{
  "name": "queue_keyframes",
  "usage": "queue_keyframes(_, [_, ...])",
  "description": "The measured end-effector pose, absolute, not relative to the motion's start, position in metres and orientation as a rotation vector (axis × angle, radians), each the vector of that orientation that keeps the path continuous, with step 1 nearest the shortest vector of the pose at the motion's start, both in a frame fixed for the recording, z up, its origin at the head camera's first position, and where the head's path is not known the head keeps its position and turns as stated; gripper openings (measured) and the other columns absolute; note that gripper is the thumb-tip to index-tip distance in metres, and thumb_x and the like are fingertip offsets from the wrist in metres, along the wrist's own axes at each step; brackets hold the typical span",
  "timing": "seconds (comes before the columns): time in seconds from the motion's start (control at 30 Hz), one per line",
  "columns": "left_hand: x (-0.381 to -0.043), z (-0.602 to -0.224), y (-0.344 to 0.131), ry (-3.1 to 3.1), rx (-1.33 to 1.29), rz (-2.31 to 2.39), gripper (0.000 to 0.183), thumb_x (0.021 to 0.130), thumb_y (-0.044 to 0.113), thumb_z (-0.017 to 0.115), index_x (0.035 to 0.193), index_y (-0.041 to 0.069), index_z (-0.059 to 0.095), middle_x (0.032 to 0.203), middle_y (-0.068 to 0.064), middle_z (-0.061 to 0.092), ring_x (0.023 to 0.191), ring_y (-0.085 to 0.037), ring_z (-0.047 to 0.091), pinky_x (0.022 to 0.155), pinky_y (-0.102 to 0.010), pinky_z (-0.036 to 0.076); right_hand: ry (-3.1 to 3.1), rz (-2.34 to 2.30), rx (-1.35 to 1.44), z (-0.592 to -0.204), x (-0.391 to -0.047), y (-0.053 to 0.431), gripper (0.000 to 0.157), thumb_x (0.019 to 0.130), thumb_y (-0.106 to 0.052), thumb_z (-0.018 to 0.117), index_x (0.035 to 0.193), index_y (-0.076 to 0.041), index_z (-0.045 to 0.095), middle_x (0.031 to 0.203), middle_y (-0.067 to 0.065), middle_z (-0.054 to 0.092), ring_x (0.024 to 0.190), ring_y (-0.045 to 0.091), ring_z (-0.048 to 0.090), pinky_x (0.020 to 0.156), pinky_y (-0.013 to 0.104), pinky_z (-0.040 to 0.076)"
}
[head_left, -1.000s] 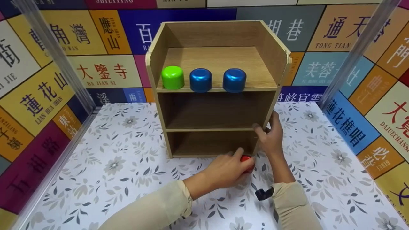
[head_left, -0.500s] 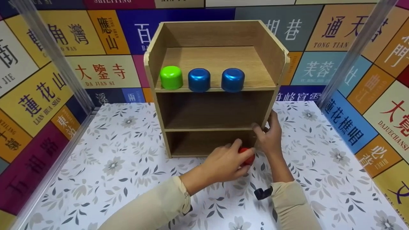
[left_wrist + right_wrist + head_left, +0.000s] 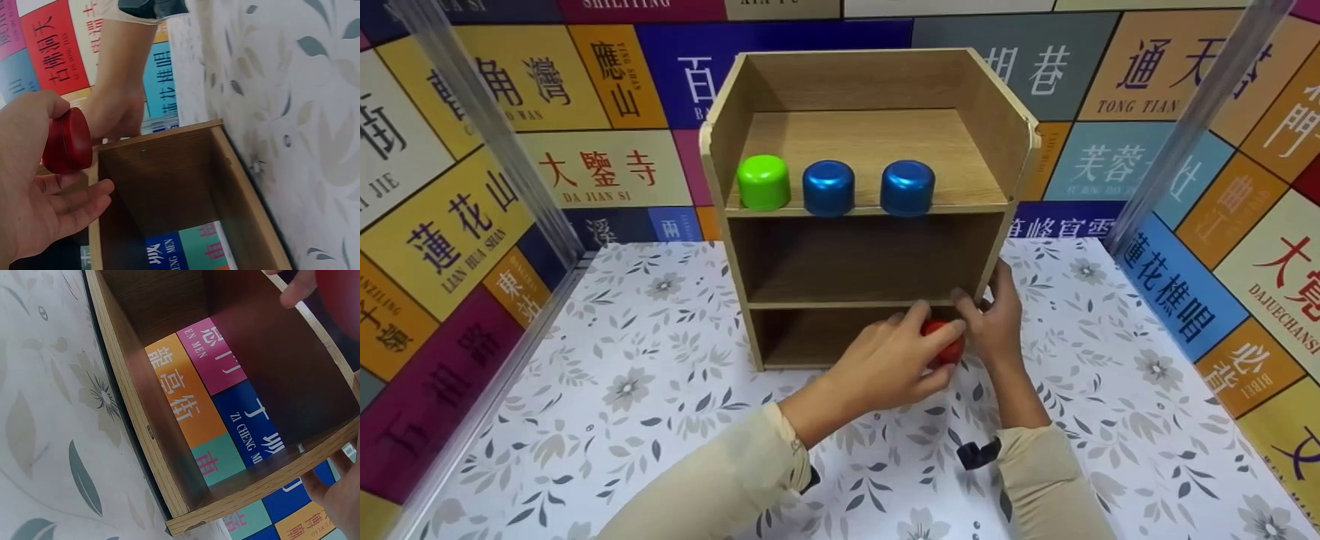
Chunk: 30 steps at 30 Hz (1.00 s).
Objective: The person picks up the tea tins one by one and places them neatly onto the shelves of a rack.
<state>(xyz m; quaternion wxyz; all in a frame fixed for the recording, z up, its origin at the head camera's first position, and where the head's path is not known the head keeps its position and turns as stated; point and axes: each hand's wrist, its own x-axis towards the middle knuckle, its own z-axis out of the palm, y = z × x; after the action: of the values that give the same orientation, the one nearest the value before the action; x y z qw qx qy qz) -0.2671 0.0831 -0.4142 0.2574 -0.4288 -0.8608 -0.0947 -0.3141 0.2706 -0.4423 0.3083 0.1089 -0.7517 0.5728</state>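
Observation:
A wooden shelf unit (image 3: 870, 304) with three levels stands on the flowered table (image 3: 630, 390). My left hand (image 3: 907, 356) grips a small red cup (image 3: 946, 346) in front of the right end of the bottom compartment, just under the middle board. The left wrist view shows the red cup (image 3: 67, 140) between thumb and fingers (image 3: 73, 202), in front of the open compartment (image 3: 169, 185). My right hand (image 3: 994, 315) grips the front edge of the shelf's right side panel. In the right wrist view the red cup (image 3: 344, 298) is a blur at the top right.
On the top level a green cup (image 3: 763, 182) and two blue cups (image 3: 829, 188) (image 3: 908, 187) stand upside down along the front edge. The middle level (image 3: 855, 262) holds nothing. Tiled walls (image 3: 450, 225) with clear corner posts enclose the table on three sides.
My left hand has lifted the red cup off the table and carried it up and back to the mouth of the bottom compartment. My right hand has stayed on the side panel.

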Motion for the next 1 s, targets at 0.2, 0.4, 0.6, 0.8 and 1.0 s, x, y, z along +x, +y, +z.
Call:
queue_keyframes(0.2, [-0.267,-0.398,0.084,-2.333,-1.126,-0.312,0.044,0.088,0.046,0.046,0.13,0.032,0.045,0.101,-0.004,0.047,0.067,-0.015,0.053,0.061,-0.028,0.053,-1.973,1.512,0.3,-0.442,-0.314,0.27,0.058,0.08,-0.006,0.065,0.134,-0.013,0.045,0.123,0.006,0.056,0.114,0.016,0.053,0.081,0.036,0.052])
queue_keyframes(0.4, [-0.266,-0.383,0.082,-2.401,-1.066,-0.304,0.042,0.09,0.05,0.042,0.13,0.035,0.043,0.103,-0.003,0.046,0.068,-0.015,0.051,0.059,-0.027,0.052,-1.969,1.463,0.327,-0.443,-0.314,0.27,0.059,0.081,-0.008,0.066,0.135,-0.009,0.044,0.125,0.01,0.056,0.114,0.02,0.053,0.082,0.047,0.051])
queue_keyframes(0.6, [-0.266,-0.37,0.081,-2.429,-1.029,-0.264,0.043,0.091,0.051,0.041,0.13,0.034,0.043,0.104,-0.004,0.046,0.069,-0.016,0.05,0.06,-0.029,0.052,-1.976,1.473,0.326,-0.443,-0.314,0.27,0.059,0.081,-0.011,0.068,0.135,-0.01,0.044,0.126,0.01,0.056,0.116,0.02,0.053,0.083,0.042,0.052])
queue_keyframes(0.8, [-0.269,-0.359,0.081,-2.414,-1.005,-0.239,0.044,0.09,0.05,0.042,0.131,0.032,0.044,0.104,-0.006,0.047,0.068,-0.017,0.051,0.059,-0.03,0.052,-1.975,1.458,0.316,-0.442,-0.313,0.27,0.056,0.082,-0.009,0.066,0.134,-0.01,0.046,0.122,0.01,0.058,0.113,0.018,0.055,0.077,0.027,0.053])
queue_keyframes(1.0, [-0.271,-0.349,0.082,-2.404,-0.992,-0.209,0.043,0.09,0.05,0.043,0.129,0.031,0.044,0.102,-0.006,0.047,0.066,-0.018,0.049,0.055,-0.03,0.05,-1.989,1.419,0.296,-0.442,-0.313,0.27,0.054,0.083,-0.01,0.065,0.134,-0.009,0.045,0.124,0.008,0.057,0.115,0.017,0.054,0.078,0.033,0.053])
